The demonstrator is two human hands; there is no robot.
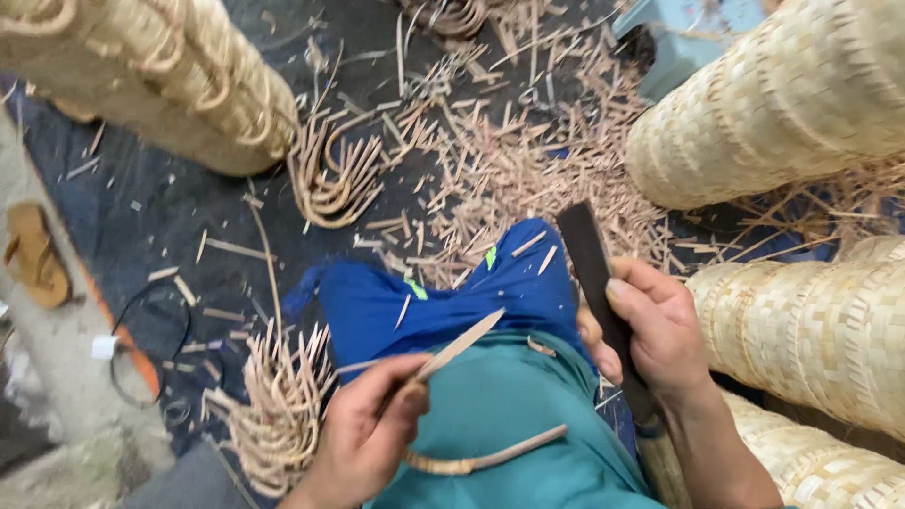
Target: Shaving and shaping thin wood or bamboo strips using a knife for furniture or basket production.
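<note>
left hand (363, 434): fingers pinching a thin cane strip (459, 346); right hand (655, 325): fingers gripping a dark knife (589, 259); woven baskets (782, 104) beside.

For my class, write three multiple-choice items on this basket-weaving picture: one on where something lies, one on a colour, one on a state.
1. Where does the tan sandal lie?
A. at the left edge, on the floor
B. on the person's lap
C. on top of a basket

2. What colour is the cloth under the strip's tip?
A. red
B. blue
C. white

3. How does the right hand stand to the dark blade?
A. it lies open beside it
B. it is closed around its handle end, blade pointing away
C. it only touches the tip

Answers:
1 A, the sandal sits by the left border, apart from the lap and baskets.
2 B, blue cloth over the knees, with teal cloth nearer the body.
3 B, fingers wrap the blade's lower part; the left hand pinches a thin cane strip.
</note>
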